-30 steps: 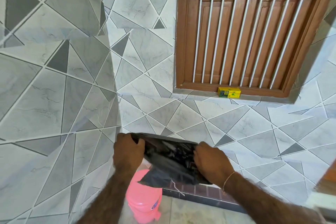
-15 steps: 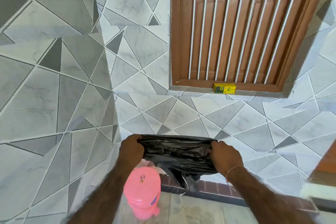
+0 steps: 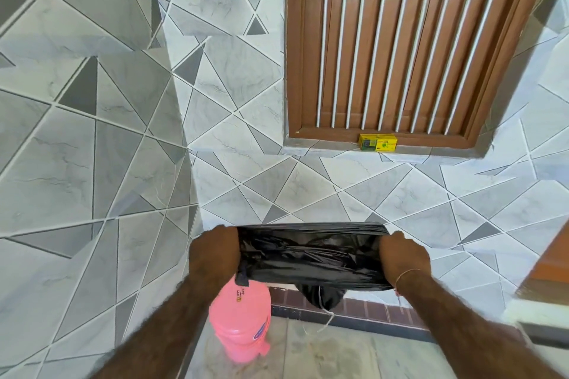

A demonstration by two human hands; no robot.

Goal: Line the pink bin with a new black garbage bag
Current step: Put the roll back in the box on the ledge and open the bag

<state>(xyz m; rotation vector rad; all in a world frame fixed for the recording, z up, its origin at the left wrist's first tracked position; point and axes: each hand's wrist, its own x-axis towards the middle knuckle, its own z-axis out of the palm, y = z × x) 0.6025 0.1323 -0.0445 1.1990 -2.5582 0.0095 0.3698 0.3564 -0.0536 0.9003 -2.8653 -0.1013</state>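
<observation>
Two hands held the black garbage bag (image 3: 311,255) stretched between them, the left hand (image 3: 214,251) closed on its left end and the right hand (image 3: 403,255) closed on its right end. One second before, the bag had been a crumpled bundle with the hands close together; half a second before, they had drawn partly apart; here the bag was pulled into a taut band, with its bunched tail and a loose thread hanging below the middle. Judged from this, the unfolding step was nearly done, but the mouth had not yet been opened and nothing had entered the bin. The bag's long axis ran left to right, roughly level, parallel to the tiled wall (image 3: 246,188) behind it. The pink bin (image 3: 243,320) stood on the floor (image 3: 354,357) below the left hand, near the corner, its lid apparently on, well apart from the bag's hanging tail.
</observation>
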